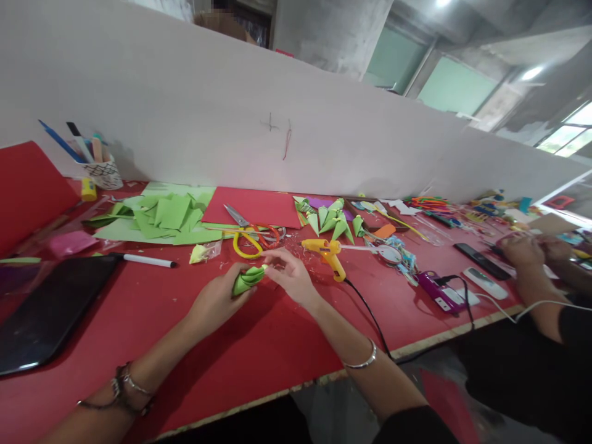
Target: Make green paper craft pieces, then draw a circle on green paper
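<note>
My left hand (227, 295) is closed around a folded green paper cone (247, 280) above the red tabletop. My right hand (290, 277) meets the cone's pale tip, thumb and fingertips pinched there; whether something small sits between them I cannot make out. Just beyond my hands lie scissors (247, 237) with yellow and red-orange handles. To the right of my right hand rests a yellow glue gun (328, 254), its black cord trailing off the front edge. Several finished-looking green paper cones (330, 219) stand grouped behind the glue gun.
Loose green paper sheets (169, 213) and a red sheet (263, 206) lie along the white partition (231, 123). At left are a black tablet (55, 308), a marker (148, 261) and a pen cup (104, 172). A purple power strip (441, 293) and a co-worker's hands (522, 250) are on the right.
</note>
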Motion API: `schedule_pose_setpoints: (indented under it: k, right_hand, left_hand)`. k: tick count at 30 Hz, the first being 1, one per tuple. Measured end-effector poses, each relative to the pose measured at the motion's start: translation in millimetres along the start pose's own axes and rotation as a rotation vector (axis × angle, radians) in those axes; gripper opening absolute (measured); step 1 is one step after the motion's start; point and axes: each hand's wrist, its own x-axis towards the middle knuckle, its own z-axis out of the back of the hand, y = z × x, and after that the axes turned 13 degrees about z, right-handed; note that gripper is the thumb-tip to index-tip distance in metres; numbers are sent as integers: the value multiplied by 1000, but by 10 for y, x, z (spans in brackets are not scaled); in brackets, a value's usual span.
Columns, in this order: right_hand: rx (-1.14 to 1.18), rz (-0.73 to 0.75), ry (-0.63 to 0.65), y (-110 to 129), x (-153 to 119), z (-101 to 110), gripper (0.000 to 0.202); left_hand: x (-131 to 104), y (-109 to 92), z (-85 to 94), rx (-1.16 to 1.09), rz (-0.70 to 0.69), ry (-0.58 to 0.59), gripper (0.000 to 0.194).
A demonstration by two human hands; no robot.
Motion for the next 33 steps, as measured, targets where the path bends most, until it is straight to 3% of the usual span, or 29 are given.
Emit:
schedule_pose_setpoints:
  k: [5,11,17,22,26,33]
  right_hand:
    - [-20,-128,-32,-17,-10,-17,15]
    - [-86,-117,-2,-44,-21,-24,14]
    - [-88,-86,17,4,-8,-18,23]
    - [-111,-38,77,2,-16,-32,19]
    - [-108,-22,89,8,-25,-43,19]
    - [-100,-92,63,-5,-26,-48,20]
  left_hand:
    - [-1,4,10,88,47,-33,30]
    - [-5,-21,20,286,98,-30,30]
    - [3,-17,34,169,92,-34,26]
    - [12,2,20,25,77,-8,22]
    - [5,3,7,-16,49,-17,32]
    - [-1,1,0,118,65,-64,47]
